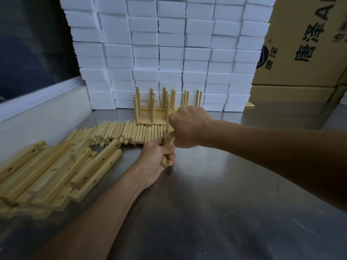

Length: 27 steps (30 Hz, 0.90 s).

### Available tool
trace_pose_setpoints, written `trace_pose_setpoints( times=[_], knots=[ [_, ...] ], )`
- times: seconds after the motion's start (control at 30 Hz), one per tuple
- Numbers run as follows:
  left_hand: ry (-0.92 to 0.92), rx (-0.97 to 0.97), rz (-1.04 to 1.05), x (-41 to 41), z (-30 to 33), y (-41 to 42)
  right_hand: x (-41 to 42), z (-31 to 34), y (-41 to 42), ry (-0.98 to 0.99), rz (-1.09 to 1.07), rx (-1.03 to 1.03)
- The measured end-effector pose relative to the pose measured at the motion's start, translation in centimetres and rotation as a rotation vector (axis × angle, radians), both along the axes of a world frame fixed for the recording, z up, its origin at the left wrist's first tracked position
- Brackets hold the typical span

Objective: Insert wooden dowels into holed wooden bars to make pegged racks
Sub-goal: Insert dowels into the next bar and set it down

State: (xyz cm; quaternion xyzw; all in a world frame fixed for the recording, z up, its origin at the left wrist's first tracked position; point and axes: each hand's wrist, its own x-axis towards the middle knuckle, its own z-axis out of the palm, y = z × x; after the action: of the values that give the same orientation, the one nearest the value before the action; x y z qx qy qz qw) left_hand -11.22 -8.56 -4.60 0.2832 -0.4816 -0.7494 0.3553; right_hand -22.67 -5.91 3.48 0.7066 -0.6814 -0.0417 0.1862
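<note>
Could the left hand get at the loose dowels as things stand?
Probably not yet: the left hand grips a bar, so its fingers are taken. The dowels lie just beyond it on the table, with nothing between.

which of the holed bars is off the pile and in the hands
The bar gripped in the left hand, right of the pile; the others lie loose on the steel table.

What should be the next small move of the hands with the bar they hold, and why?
Probably the right hand should push its dowel down into the bar while the left hand keeps that bar steady. The left fingers are curled round the bar just above the metal table, and the right fist sits directly over its upper end. Whether the dowel is already seated is hidden by the fist.
</note>
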Motion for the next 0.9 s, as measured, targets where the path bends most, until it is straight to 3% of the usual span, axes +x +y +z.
trace_pose_setpoints(
  times=[0.07, 0.13, 0.3, 0.47, 0.9],
  knots=[
    [-0.016, -0.009, 0.003, -0.1, 0.0, 0.0, -0.3, -0.3, -0.4, -0.278, -0.149, 0.043],
    [-0.01, 0.0, 0.005, 0.0, 0.0, 0.0, 0.0, -0.4, -0.5, -0.32, -0.181, 0.047],
    [0.059, 0.073, -0.001, 0.2, 0.0, -0.3, 0.2, 0.6, 0.2, 0.275, 0.228, -0.036],
    [0.058, 0.065, -0.052, 0.3, 0.0, -0.3, -1.0, 1.2, 0.9, 0.499, 0.375, 0.021],
    [0.163, 0.269, -0.044, 0.3, 0.1, -0.9, -1.6, 1.6, 1.2, 0.163, 0.36, -0.009]
  ],
)
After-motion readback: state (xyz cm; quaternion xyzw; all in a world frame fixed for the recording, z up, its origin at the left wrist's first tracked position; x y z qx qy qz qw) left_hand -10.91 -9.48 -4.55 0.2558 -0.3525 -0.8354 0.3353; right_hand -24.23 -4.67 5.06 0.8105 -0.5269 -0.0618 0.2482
